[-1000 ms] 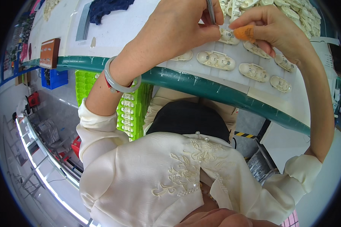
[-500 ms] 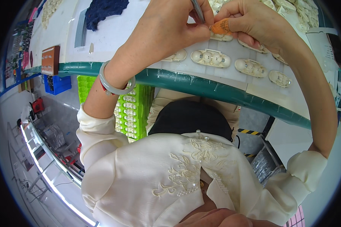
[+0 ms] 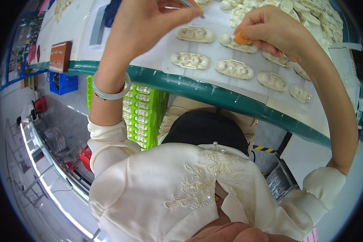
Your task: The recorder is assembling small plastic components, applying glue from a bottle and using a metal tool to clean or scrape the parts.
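My left hand (image 3: 165, 18) is closed around slim silver tweezers (image 3: 196, 8), their tip over the table left of my right hand. My right hand (image 3: 266, 30) is pinched closed, and an orange textured fingertip cover (image 3: 243, 37) shows at the pinch. It hangs over a cream oval case (image 3: 230, 41) with rounded parts inside; whether the fingers touch it I cannot tell. Other cream cases lie about: one (image 3: 195, 34) below the tweezers, another (image 3: 190, 60) nearer me, then a case (image 3: 234, 69) and more to the right. What the right fingertips hold is hidden.
A heap of cream parts (image 3: 310, 20) lies at the far right. The white table has a green edge (image 3: 189, 86). Green trays (image 3: 143, 117) filled with cases stand below it. At left are a brown block (image 3: 60, 56), a grey strip (image 3: 97, 30) and a blue bin (image 3: 63, 82).
My left hand with the tweezers has moved left, away from the orange fingertip cover. My right hand stays over nearly the same case. The whole view has shifted slightly.
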### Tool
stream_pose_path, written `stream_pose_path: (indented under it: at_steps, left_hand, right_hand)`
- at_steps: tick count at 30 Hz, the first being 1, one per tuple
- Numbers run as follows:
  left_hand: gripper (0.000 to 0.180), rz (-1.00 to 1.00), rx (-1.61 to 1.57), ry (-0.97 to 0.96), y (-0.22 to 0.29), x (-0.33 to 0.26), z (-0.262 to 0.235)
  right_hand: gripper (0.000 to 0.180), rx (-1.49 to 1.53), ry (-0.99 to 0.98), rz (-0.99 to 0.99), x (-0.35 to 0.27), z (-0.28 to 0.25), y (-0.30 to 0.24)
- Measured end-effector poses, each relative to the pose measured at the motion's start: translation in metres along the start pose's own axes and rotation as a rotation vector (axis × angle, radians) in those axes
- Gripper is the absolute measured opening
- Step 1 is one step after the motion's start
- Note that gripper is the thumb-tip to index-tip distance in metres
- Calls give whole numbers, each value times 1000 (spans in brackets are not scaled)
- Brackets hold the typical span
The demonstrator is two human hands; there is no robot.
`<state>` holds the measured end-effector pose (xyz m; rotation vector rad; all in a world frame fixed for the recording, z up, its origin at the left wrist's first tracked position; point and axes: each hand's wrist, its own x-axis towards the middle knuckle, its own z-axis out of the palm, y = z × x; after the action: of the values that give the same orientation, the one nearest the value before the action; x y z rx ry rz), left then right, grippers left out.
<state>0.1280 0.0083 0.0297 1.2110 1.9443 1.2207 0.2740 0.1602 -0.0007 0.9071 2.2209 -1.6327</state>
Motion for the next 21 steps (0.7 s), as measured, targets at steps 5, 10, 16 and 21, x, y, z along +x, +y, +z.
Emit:
stream_pose_path:
  at_steps: [5,10,16,21]
  left_hand:
    - [17,159,163,-181,-35,-10,0]
    - [16,130,75,-220,-46,-6,-1]
    - [15,168,12,-214,-54,-6,3]
    - [16,782,-124,-310,-65,13,-7]
  right_hand:
    - [17,18,-3,42,-4,0,-3]
    - [16,1,23,15,-9,4,-4]
    - [17,8,33,16,-10,4,-2]
    - [17,3,24,18,-10,3,-3]
